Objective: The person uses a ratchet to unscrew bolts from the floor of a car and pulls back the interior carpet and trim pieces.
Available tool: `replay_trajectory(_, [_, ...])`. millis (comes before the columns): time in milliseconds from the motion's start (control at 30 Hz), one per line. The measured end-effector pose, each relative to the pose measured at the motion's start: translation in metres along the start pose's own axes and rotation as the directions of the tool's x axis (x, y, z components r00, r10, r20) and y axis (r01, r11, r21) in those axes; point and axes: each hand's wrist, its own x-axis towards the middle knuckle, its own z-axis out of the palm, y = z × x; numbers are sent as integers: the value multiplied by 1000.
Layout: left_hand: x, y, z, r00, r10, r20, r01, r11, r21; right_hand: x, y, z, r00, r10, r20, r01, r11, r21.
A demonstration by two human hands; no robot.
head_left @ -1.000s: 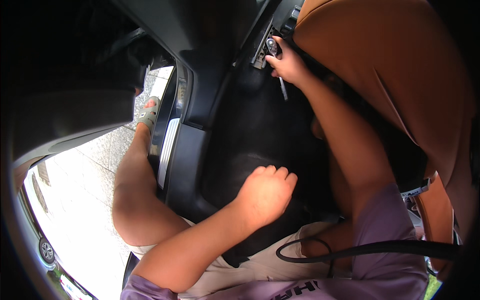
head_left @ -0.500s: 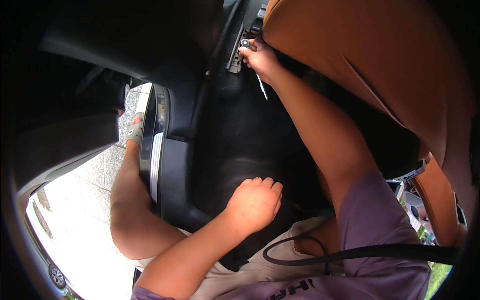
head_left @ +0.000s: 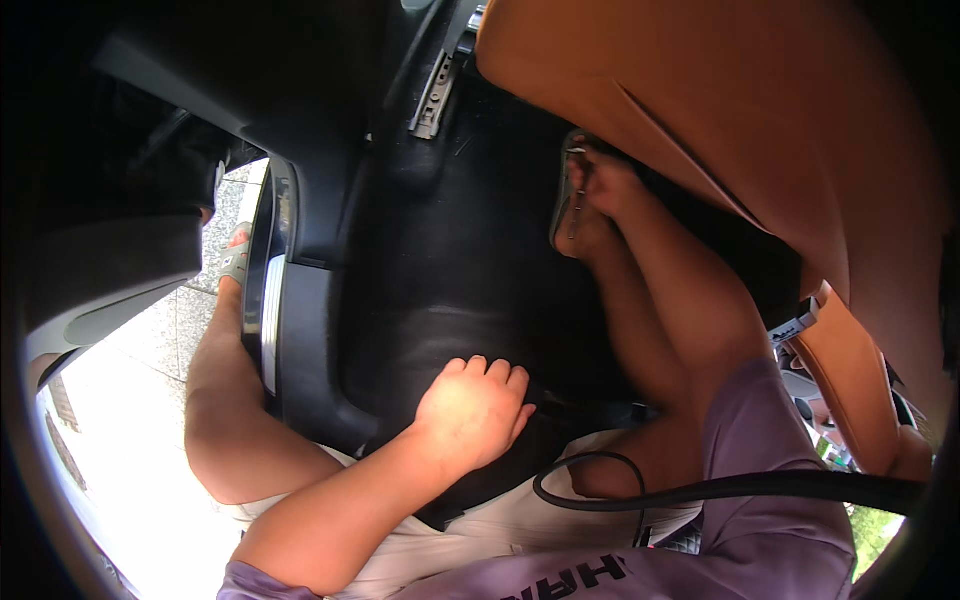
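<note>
My right hand (head_left: 608, 186) is in the shade beside the brown seat, in front of my right foot. Its fingers are closed around a slim metal ratchet wrench (head_left: 575, 218), whose handle points down toward me. My left hand (head_left: 472, 410) hangs above my lap with its back up and its fingers curled in. Whatever lies inside those fingers, if anything, is hidden. Up ahead, a metal seat rail (head_left: 434, 100) is fixed on the black car floor (head_left: 450, 250), and neither hand touches it.
A brown leather seat (head_left: 700, 110) fills the upper right. The door sill (head_left: 271, 310) runs along the left, with my left foot (head_left: 237, 255) outside on the paving. A black cable (head_left: 740, 487) crosses near my right arm. A seat belt buckle (head_left: 797, 328) is at right.
My right hand has moved with the ratchet wrench off the seat rail, to the right and nearer to me. The view has shifted a little; my left hand remains curled above my lap.
</note>
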Motion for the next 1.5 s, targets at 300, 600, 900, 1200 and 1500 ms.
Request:
replay_trajectory(300, [13,1,4,996,-46,73,44,999,23,16,-31,-204,932,50,-358,57,957,283])
replay_trajectory(600, [14,-1,1,995,-42,90,42,999,2,8,-39,-186,877,-98,-471,-34,964,-264])
replay_trajectory(900, [15,0,2,996,-52,76,52,999,-9,-14,-32,-173,848,-207,-488,-9,915,-403])
replay_trajectory(1200, [16,-1,3,995,-52,81,52,999,-8,-25,-32,-171,873,-276,-403,-47,774,-631])
replay_trajectory(1500, [16,0,3,996,-49,79,49,999,-5,20,-40,-147,944,49,-326,3,988,157])
